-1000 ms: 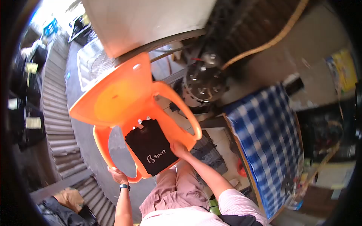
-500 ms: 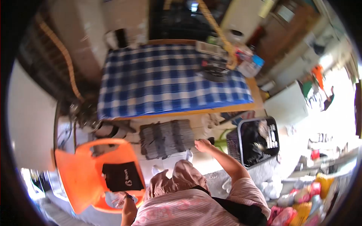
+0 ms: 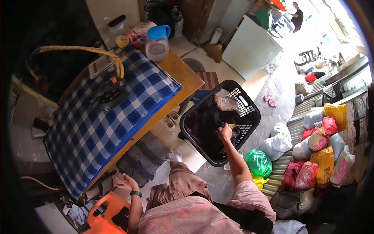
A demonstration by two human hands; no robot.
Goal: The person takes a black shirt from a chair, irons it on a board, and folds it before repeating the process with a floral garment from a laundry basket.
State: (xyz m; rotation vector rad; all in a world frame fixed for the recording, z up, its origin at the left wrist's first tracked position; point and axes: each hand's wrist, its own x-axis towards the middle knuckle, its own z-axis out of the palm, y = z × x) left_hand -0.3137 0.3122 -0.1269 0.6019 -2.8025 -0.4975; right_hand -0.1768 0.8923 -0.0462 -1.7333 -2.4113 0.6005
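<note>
My right hand [image 3: 224, 133] is inside a black plastic laundry basket [image 3: 246, 110], its fingers closed on dark clothing [image 3: 206, 121] there. A light crumpled cloth [image 3: 226, 101] lies at the basket's far end. My left hand [image 3: 125, 182], with a watch on its wrist, hovers above the orange chair [image 3: 104, 208], fingers spread and holding nothing. On the chair seat a folded black garment [image 3: 122, 219] shows in part behind my left arm. A dark iron [image 3: 111, 97] with an orange-wrapped cord rests on the blue-and-white checked cloth [image 3: 128, 113] over the table.
A jug with a blue lid [image 3: 157, 43] stands at the table's corner. The wooden table edge [image 3: 187, 78] runs beside the basket. A grey mat [image 3: 144, 160] lies on the floor. Several filled plastic bags [image 3: 319, 152] are piled at right. Far off is a person [image 3: 297, 17].
My view has turned right towards the basket. My right hand has moved from above the floor into the basket. My left hand has left the chair seat and is raised with fingers apart.
</note>
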